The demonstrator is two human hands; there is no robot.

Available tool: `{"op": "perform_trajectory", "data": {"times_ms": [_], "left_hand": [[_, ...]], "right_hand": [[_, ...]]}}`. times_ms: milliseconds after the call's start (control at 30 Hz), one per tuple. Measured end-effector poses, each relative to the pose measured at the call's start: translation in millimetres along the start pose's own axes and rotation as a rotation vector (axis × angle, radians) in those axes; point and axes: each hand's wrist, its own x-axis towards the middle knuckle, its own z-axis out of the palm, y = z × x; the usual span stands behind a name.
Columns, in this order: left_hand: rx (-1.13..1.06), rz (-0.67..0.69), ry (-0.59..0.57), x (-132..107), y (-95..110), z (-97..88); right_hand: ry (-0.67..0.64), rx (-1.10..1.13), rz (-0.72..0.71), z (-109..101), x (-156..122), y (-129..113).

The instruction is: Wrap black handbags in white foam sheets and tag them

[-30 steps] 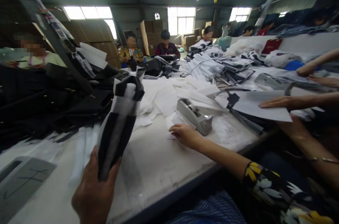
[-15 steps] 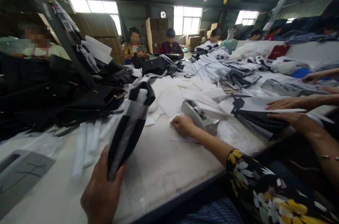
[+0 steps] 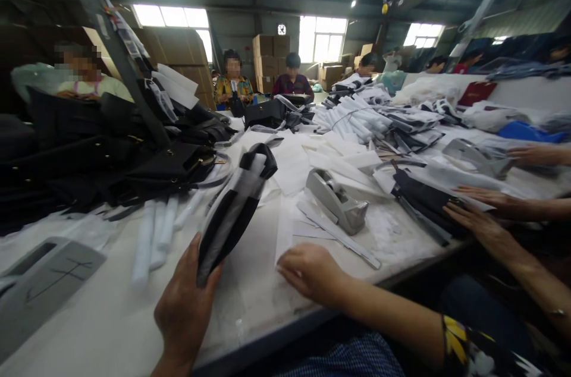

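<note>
My left hand (image 3: 185, 299) grips the lower end of a black bag (image 3: 232, 222), held tilted above the table. A pale, see-through wrapping runs along it, and a white roll shows near its top. Beside the table's front edge, my right hand (image 3: 310, 273) is closed, its fingertips pinched on the near end of a narrow white strip (image 3: 285, 225). Whether the strip is paper or thin foam I cannot tell. Behind that hand stands a grey tape dispenser (image 3: 336, 201). Flat pale strips (image 3: 341, 237) lie between the two.
White foam rolls (image 3: 156, 234) and black bags (image 3: 169, 166) are at left, behind another grey dispenser (image 3: 53, 276). White sheets (image 3: 289, 160) cover the middle. At right, a co-worker's hands (image 3: 482, 216) rest on a black bag (image 3: 423, 198). A slanted post (image 3: 129, 74) rises at left.
My right hand has come back from beside the tape dispenser toward the front edge, drawing the white strip along. The bag in my left hand has shifted right in view.
</note>
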Motion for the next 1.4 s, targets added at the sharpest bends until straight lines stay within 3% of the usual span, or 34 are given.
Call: {"op": "perform_trajectory", "data": {"times_ms": [133, 200, 367, 467, 700, 967, 1067, 1200, 1300, 1400], "left_hand": [[0.000, 0.026, 0.016, -0.6, -0.2, -0.2], [-0.008, 0.036, 0.012, -1.1, 0.1, 0.3], [-0.028, 0.061, 0.015, -2.6, 0.3, 1.9], [-0.023, 0.051, 0.020, -2.4, 0.1, 1.5], [-0.035, 0.010, 0.022, -1.1, 3.9, -0.5], [-0.010, 0.031, 0.034, -5.4, -1.0, 2.8], [-0.025, 0.034, 0.038, -4.7, -1.1, 3.5], [-0.035, 0.030, 0.031, -3.8, -0.2, 4.2], [-0.029, 0.027, 0.021, -3.3, 0.9, 3.8], [-0.041, 0.030, 0.028, -2.6, 2.3, 3.2]], "right_hand": [[-0.313, 0.120, -0.044, 7.2, -53.2, -35.5], [-0.309, 0.193, -0.008, 3.4, -55.7, -36.8], [0.165, 0.037, 0.042, 3.1, -4.7, 11.3], [0.271, -0.103, 0.199, 2.5, 38.8, 50.1], [0.213, 0.017, 0.378, -4.4, 106.3, 101.1], [0.121, 0.103, 0.483, -3.2, 119.1, 127.3], [0.096, 0.066, 0.451, -8.1, 118.6, 127.9], [0.115, -0.015, 0.286, -12.3, 116.0, 116.2], [0.075, -0.039, 0.151, -8.7, 119.1, 104.9], [0.035, -0.036, 0.125, 0.9, 130.3, 96.6]]}}
